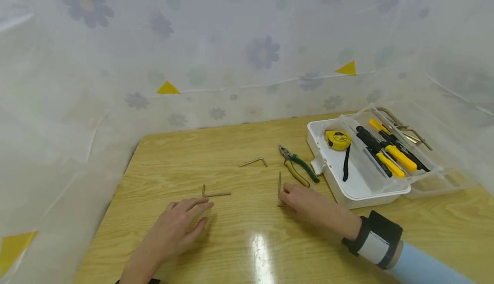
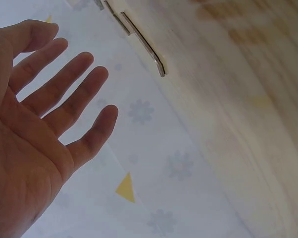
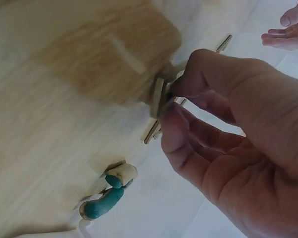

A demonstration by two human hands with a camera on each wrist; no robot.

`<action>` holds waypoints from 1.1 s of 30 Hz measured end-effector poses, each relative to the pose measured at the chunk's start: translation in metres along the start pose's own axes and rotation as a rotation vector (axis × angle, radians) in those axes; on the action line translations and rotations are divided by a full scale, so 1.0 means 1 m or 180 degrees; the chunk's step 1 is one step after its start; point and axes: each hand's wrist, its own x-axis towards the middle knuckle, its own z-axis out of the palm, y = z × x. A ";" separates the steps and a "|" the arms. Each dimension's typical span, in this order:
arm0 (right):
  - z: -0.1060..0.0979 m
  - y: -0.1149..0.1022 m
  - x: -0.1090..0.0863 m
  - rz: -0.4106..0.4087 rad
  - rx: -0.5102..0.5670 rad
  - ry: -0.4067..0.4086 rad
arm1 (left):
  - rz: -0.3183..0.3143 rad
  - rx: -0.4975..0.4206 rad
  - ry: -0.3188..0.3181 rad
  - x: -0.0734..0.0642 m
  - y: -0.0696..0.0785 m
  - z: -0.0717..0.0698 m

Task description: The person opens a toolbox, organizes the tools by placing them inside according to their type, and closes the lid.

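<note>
My right hand (image 1: pixel 305 200) pinches an L-shaped hex key (image 1: pixel 279 181) between thumb and fingertips, close over the table. Its bend is covered by the fingers in the head view; in the right wrist view one end of this hex key (image 3: pixel 159 96) pokes out of the pinch. My left hand (image 1: pixel 175 228) hovers with fingers spread and relaxed, and its palm shows bare in the left wrist view. Just beyond its fingertips lies a second hex key (image 1: pixel 216 194). Farther back, a third hex key (image 1: pixel 252 162) lies on the wood.
Pliers (image 1: pixel 299 166) with green and yellow handles lie beside a white toolbox (image 1: pixel 339 189) at the right. Inside it are a yellow tape measure (image 1: pixel 337 140) and several screwdrivers (image 1: pixel 399 157). White flowered sheeting (image 1: pixel 216 52) borders the wooden table (image 1: pixel 239 241) behind and at the left.
</note>
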 end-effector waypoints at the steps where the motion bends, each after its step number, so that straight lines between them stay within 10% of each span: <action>1: -0.001 0.000 0.000 0.0000 0.0019 0.0005 | -0.0006 -0.0005 -0.0006 0.000 0.000 0.000; 16: -0.018 0.010 -0.008 -0.0767 0.0592 0.1030 | -0.0041 -0.0017 -0.0040 0.002 0.003 -0.002; 33: -0.022 0.023 -0.033 -0.0030 0.0326 0.0448 | -0.0023 -0.0054 -0.0010 0.002 0.003 0.000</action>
